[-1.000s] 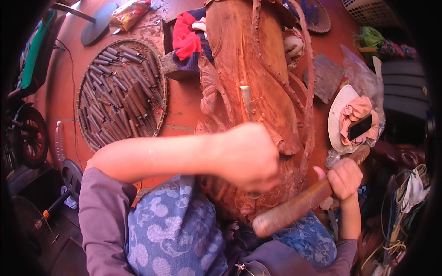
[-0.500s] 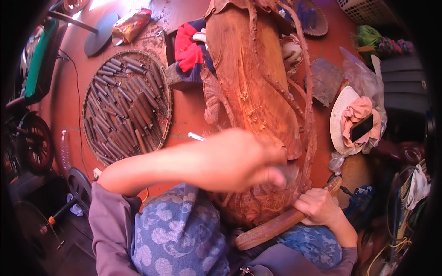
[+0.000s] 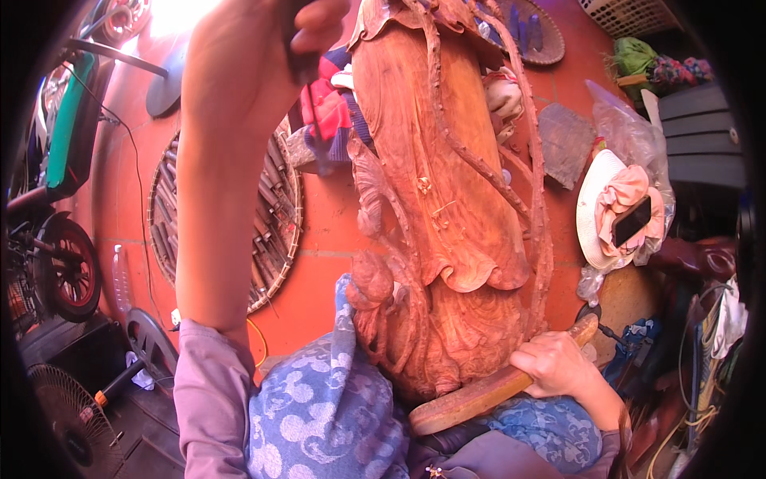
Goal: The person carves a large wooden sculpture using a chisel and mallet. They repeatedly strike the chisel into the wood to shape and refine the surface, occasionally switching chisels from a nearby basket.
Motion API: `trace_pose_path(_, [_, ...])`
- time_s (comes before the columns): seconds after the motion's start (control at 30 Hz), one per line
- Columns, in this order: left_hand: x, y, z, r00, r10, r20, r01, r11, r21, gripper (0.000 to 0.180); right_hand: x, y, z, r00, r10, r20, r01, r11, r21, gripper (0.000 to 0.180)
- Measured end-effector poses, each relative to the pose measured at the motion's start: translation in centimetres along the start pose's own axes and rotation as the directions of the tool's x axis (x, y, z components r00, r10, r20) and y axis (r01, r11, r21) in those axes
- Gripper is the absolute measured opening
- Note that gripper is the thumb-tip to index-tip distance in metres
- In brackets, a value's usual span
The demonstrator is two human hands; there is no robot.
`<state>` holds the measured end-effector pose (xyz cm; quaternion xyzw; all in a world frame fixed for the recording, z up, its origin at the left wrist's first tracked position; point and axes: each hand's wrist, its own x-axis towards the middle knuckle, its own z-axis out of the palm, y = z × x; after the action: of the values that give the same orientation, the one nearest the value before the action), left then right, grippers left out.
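My left hand (image 3: 319, 30) is raised at the top left, its fingers wrapped round a dark, slim carving chisel (image 3: 317, 120). The chisel points downward and is smeared by motion. Below on the right, my right hand (image 3: 550, 363) grips a long, flat wooden mallet (image 3: 471, 399) near its far end. The mallet lies slanted across the near end of a reddish wooden carving (image 3: 447, 160), over my lap. Flowing folds and thin branch-like stems are cut into the carving, and a few curled shavings rest on it.
A round woven tray (image 3: 275, 239) with many chisels lies on the tiled floor, partly hidden by my left forearm. Red and dark cloth (image 3: 331, 112) sits beside the carving. On the right are a white hat (image 3: 594, 195) with a phone (image 3: 632, 222), and a grey board (image 3: 565, 144).
My left hand has swung from over the carving's near end up to the top left, carrying the chisel and uncovering the carving. My right hand still holds the mallet in nearly the same place.
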<state>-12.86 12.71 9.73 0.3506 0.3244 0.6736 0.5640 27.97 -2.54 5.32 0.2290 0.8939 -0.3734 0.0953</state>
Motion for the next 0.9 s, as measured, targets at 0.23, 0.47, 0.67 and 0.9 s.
trace_pose_path(0.23, [-4.0, 0.9, -6.6, 0.974, 0.043, -0.221, 0.020, 0.961, 0.277, 0.049, 0.2, -0.2, 0.4, 1.000, 0.025, -0.019, -0.024, 0.999, 0.021, 0.031])
trace_pose_path(0.47, [-8.1, 1.3, -15.4, 0.876, -0.031, -0.482, 0.083, 0.993, 0.087, 0.036, 0.3, -0.5, 0.4, 0.999, 0.043, -0.026, -0.043, 0.999, -0.014, 0.028])
trace_pose_path(0.67, [-10.4, 0.0, -21.0, 0.883, -0.074, -0.464, 0.055, 0.997, -0.055, 0.033, -0.5, 0.2, 0.5, 0.998, 0.025, -0.055, -0.025, 1.000, -0.005, 0.029])
trace_pose_path(0.9, [-11.0, -0.3, -21.9, 0.885, -0.095, -0.455, 0.051, 0.993, -0.107, 0.021, 0.0, -0.4, 0.4, 0.997, 0.077, 0.004, -0.077, 0.997, -0.031, 0.033])
